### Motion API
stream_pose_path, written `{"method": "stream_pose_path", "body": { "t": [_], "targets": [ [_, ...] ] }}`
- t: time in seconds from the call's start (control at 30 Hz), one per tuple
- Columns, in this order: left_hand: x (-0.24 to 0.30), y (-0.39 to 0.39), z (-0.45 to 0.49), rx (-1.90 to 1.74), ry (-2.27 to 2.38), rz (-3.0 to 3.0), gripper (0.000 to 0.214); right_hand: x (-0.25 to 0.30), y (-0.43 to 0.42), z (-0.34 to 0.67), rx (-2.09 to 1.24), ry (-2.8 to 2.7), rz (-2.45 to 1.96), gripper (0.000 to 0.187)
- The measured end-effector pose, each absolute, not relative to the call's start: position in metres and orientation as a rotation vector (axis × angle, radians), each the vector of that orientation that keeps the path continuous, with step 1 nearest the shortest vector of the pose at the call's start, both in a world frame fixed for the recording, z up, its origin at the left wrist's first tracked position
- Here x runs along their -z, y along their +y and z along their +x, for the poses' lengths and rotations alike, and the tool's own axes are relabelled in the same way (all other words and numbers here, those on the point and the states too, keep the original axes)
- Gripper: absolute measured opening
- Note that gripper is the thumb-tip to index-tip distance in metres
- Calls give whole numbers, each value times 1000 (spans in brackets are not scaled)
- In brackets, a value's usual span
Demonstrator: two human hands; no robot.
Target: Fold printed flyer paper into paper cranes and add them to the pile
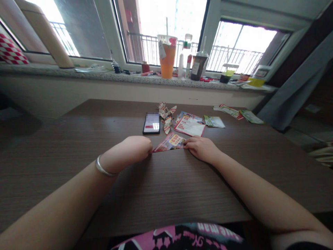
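A printed leaflet [169, 141], folded to a triangle, lies on the wooden table [182, 184] between my hands. My left hand [137, 147], with a silver bangle at the wrist, is closed at the triangle's left corner; its fingertips are partly hidden. At the right corner, the bent fingers of my right hand [201, 147] pinch the paper's edge. A phone [151, 124] with a lit screen lies just beyond my left hand. Several folded paper pieces [166, 116] with red stripes sit beside it. Past my right hand is a stack of printed leaflets [190, 125].
Green-and-white cards [214, 121] lie right of the stack, with more printed slips [230, 111] at the far right. On the windowsill [101, 74] stand a tall orange drink cup [167, 60], a dark drink cup [198, 67], bottles and pens. A grey curtain [293, 90] hangs at the right.
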State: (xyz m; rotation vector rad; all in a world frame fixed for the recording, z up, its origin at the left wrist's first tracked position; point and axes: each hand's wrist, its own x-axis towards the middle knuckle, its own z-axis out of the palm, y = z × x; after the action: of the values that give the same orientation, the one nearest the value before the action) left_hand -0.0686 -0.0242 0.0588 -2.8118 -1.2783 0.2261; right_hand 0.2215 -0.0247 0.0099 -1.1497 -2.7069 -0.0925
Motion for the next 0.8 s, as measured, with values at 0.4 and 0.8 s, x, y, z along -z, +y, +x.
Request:
{"method": "stream_pose_path", "body": {
  "t": [0.4, 0.8],
  "targets": [
    [-43, -20, -54, 76, -1184, -2690, 23, -12, -27, 219, 102, -2731, -1138, 29],
    [-4, -19, -43, 356, -733, -2934, 44, -6, -22, 214, 136, -2765, -935, 34]
  ]
}}
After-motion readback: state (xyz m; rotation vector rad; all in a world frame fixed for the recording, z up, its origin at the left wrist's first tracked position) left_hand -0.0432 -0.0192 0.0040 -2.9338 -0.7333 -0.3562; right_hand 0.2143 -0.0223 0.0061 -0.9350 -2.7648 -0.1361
